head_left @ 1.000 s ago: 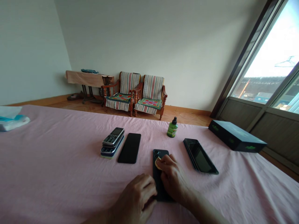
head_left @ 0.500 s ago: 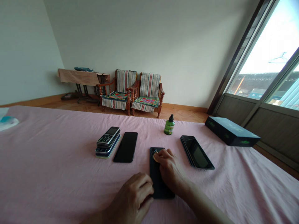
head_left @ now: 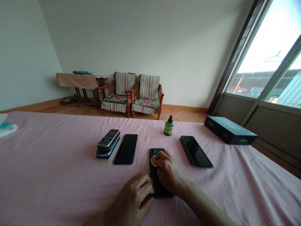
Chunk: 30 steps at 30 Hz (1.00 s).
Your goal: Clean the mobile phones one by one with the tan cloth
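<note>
A dark phone [head_left: 162, 189] lies back up on the pink cloth, its camera lenses at the far end. My right hand [head_left: 169, 171] rests over it, fingers closed on a small tan pad [head_left: 153, 161] pressed to the phone's back near the lenses. At the phone's left edge my left hand [head_left: 137, 196] has its fingers curled against the side, the fingertips partly hidden. Left of the phone lies a black phone [head_left: 126, 149], beside a stack of phones topped by a keypad phone [head_left: 108, 138]. A stack of dark phones [head_left: 197, 152] lies to the right.
A green bottle [head_left: 168, 126] stands at the far middle of the pink cloth [head_left: 58, 163], with a black box [head_left: 230, 130] at far right. A white and blue packet [head_left: 7, 128] sits at the left edge. Two wooden chairs [head_left: 147, 91] stand by the wall.
My right hand and the tan pad have moved slightly nearer along the phone's back, uncovering more around the lenses. My left hand stays at its edge. The view has shifted slightly.
</note>
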### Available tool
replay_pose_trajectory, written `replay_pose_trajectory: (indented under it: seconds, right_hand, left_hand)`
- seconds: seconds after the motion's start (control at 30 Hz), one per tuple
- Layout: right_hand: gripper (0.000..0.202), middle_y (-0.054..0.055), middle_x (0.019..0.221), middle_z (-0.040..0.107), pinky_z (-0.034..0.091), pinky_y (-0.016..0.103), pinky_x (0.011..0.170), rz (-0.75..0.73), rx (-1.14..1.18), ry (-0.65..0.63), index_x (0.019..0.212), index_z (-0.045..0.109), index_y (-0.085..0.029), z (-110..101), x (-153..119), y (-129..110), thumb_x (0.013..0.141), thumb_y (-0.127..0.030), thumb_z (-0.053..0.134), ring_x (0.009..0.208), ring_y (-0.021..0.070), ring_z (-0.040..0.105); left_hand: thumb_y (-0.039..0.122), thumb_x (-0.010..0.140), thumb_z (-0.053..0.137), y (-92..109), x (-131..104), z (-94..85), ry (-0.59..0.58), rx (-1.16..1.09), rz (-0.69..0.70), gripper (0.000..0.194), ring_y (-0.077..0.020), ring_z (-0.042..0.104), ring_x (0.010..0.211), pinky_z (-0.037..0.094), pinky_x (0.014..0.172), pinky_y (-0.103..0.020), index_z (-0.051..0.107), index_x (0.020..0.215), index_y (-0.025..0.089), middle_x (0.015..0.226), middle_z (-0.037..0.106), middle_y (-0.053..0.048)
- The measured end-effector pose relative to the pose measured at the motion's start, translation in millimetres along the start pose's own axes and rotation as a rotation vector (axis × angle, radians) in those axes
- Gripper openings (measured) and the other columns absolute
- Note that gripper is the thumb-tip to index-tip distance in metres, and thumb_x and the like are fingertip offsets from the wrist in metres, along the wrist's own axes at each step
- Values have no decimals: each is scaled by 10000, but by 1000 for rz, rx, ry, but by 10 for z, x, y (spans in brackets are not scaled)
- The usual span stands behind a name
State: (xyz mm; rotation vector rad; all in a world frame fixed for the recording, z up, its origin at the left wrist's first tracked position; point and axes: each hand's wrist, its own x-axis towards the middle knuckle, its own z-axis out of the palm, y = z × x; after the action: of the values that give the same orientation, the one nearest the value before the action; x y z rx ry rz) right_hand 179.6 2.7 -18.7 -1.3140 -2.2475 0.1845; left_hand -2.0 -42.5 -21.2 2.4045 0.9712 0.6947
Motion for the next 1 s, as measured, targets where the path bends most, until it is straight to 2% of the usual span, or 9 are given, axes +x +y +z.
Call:
replay_pose_trajectory:
  seconds: [0.17, 0.33, 0.5, 0.7, 0.9, 1.0]
  right_hand:
    - [376, 59, 949, 589, 403, 276, 803, 89, 4, 63, 889, 661, -194, 58, 10, 3, 710, 41, 428, 903, 197, 483]
    - [390, 65, 949, 600, 397, 272, 824, 159, 5, 61, 929, 678, -193, 96, 150, 61, 743, 32, 419, 901, 190, 501]
    - [304, 53, 864, 601, 392, 250, 795, 163, 0, 19, 753, 673, -179, 95, 313, 73, 754, 11, 436, 840, 164, 533]
    - [255, 48, 808, 588, 383, 246, 756, 165, -28, 29, 676, 655, -175, 116, 385, 55, 747, -15, 469, 801, 159, 541]
    - [262, 68, 753, 577, 385, 261, 694, 209, -61, 61, 619, 637, -157, 116, 385, 66, 772, -38, 461, 736, 169, 541]
    - [263, 76, 757, 582, 391, 266, 699, 213, -69, 76, 629, 641, -155, 127, 388, 53, 780, -41, 458, 768, 181, 550]
  left_hand:
    - [-38, 757, 573, -17, 12, 20, 14, -9, 10, 270, -165, 574, 900, 478, 817, -264, 612, 887, 195, 960, 571, -10]
    - [-46, 733, 577, -8, 15, 19, 23, 6, 0, 277, -168, 567, 884, 472, 800, -267, 610, 870, 193, 936, 568, -8]
    - [-31, 728, 593, 39, 37, -1, 19, 33, -16, 243, -174, 577, 868, 486, 780, -275, 614, 834, 187, 917, 579, -12]
    - [-24, 716, 606, 9, 35, 11, 55, 10, 19, 239, -210, 565, 1063, 470, 940, -328, 595, 816, 193, 1139, 589, -34]
    - [-26, 717, 605, -16, 37, 16, 47, 38, 56, 260, -218, 573, 1087, 482, 964, -355, 617, 852, 196, 1145, 606, -47]
    - [-32, 704, 623, -24, 47, 28, 34, 68, 64, 269, -223, 578, 1089, 486, 966, -357, 625, 850, 194, 1150, 609, -52]
